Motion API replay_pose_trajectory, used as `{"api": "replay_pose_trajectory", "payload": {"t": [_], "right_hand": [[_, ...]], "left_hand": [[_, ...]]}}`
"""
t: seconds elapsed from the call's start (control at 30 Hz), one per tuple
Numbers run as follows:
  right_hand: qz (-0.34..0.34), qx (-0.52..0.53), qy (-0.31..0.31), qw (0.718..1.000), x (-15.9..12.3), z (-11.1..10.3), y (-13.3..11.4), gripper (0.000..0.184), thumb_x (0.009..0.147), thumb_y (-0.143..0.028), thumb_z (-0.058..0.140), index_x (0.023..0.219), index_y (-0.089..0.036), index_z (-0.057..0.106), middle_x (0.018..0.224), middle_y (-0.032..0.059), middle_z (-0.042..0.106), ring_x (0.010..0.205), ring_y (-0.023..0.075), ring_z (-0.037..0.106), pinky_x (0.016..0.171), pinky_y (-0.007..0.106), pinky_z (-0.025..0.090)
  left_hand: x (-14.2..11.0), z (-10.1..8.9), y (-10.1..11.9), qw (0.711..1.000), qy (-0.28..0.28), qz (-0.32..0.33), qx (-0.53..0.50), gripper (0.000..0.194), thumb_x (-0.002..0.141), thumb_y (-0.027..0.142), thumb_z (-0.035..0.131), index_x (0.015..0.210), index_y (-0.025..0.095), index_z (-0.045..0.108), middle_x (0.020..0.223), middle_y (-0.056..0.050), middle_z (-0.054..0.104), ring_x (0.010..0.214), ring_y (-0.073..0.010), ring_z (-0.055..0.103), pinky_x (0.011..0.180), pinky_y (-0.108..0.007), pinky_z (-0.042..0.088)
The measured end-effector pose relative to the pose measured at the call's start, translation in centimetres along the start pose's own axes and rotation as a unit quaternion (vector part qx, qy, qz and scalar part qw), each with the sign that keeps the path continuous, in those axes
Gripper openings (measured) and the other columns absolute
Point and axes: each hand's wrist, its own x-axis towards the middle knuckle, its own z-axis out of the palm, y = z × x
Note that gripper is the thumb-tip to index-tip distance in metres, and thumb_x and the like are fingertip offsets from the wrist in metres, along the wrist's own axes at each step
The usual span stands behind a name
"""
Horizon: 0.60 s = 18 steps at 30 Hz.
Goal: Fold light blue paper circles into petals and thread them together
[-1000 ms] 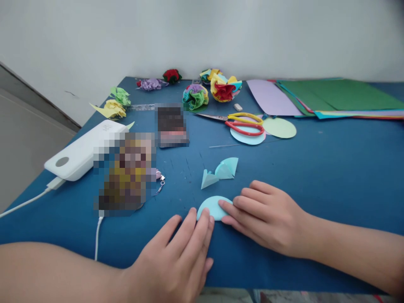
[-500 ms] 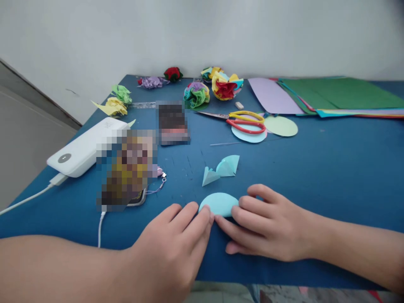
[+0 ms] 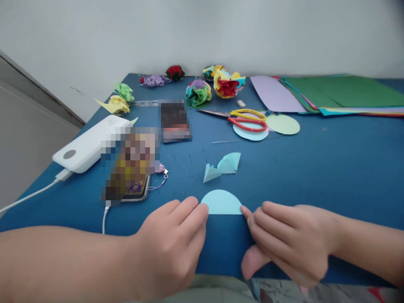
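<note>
A light blue paper circle folded into a half circle (image 3: 221,203) lies on the table, its straight edge towards me. My left hand (image 3: 175,240) has its closed fingers on the left corner of this paper; its thumb is hidden. My right hand (image 3: 287,237) touches the right corner with one fingertip. Its other fingers are bent and the thumb stands apart below. Just beyond the half circle are two small folded light blue paper pieces (image 3: 230,163), partly opened like fans.
Scissors (image 3: 232,114) rest on cut paper circles (image 3: 283,124). Coloured sheets (image 3: 344,92) lie at the back right, paper flowers (image 3: 198,93) at the back. To the left are a white power bank (image 3: 91,143), a phone (image 3: 139,191) with a cable, and a blurred dark rectangle (image 3: 174,122).
My right hand has slid right along the fold to the paper's corner, and its thumb has swung out. The half circle now shows a straight, flat folded edge.
</note>
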Motion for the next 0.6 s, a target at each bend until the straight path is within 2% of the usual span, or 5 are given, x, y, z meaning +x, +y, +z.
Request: {"api": "replay_pose_trajectory", "payload": {"t": [0.1, 0.27, 0.4, 0.5, 0.6], "right_hand": [[0.002, -0.007, 0.002, 1.0, 0.2, 0.0, 0.0, 0.052, 0.085, -0.053, 0.043, 0.048, -0.017, 0.053, 0.057, 0.0077, 0.057, 0.06, 0.0218, 0.054, 0.048, 0.035, 0.034], [0.043, 0.019, 0.022, 0.999, 0.0, 0.3, 0.2, 0.05, 0.085, -0.05, 0.047, 0.048, -0.017, 0.05, 0.048, 0.0022, 0.046, 0.05, 0.0165, 0.047, 0.047, 0.033, 0.033], [0.146, -0.002, 0.053, 0.988, -0.4, 0.8, 0.7, 0.033, 0.084, -0.037, 0.056, 0.058, -0.015, 0.054, 0.051, 0.0007, 0.048, 0.051, 0.0141, 0.045, 0.049, 0.031, 0.033], [0.234, -0.005, 0.033, 0.972, -0.4, 1.3, 1.0, 0.029, 0.084, -0.041, 0.055, 0.074, -0.013, 0.057, 0.06, 0.0024, 0.052, 0.058, 0.0143, 0.049, 0.053, 0.029, 0.037], [0.258, 0.022, 0.018, 0.966, -0.4, 1.6, 1.1, 0.026, 0.084, -0.039, 0.054, 0.083, -0.013, 0.057, 0.067, 0.0035, 0.055, 0.061, 0.0139, 0.05, 0.055, 0.028, 0.038]], "left_hand": [[-0.1, -0.1, 0.1, 1.0, 0.025, -0.003, 0.017, 0.023, 0.075, 0.006, 0.041, 0.067, 0.01, 0.062, 0.078, -0.014, 0.062, 0.078, -0.0236, 0.057, 0.061, -0.038, 0.052], [0.8, -0.3, -0.9, 1.0, 0.025, -0.015, -0.006, 0.024, 0.077, 0.006, 0.041, 0.065, 0.012, 0.06, 0.075, -0.013, 0.06, 0.076, -0.0221, 0.054, 0.063, -0.037, 0.05], [1.9, -0.1, -2.0, 0.992, -0.038, -0.117, -0.03, 0.021, 0.083, 0.015, 0.044, 0.079, 0.006, 0.062, 0.079, -0.014, 0.056, 0.075, -0.0221, 0.051, 0.066, -0.038, 0.047], [2.1, 0.1, -2.0, 0.992, -0.043, -0.109, -0.039, 0.024, 0.084, 0.024, 0.049, 0.093, 0.005, 0.06, 0.087, -0.014, 0.056, 0.081, -0.0237, 0.049, 0.072, -0.039, 0.046], [1.9, 0.1, -1.5, 0.993, -0.049, -0.095, -0.059, 0.025, 0.084, 0.028, 0.051, 0.094, 0.006, 0.058, 0.087, -0.012, 0.056, 0.081, -0.0223, 0.049, 0.075, -0.038, 0.045]]}}
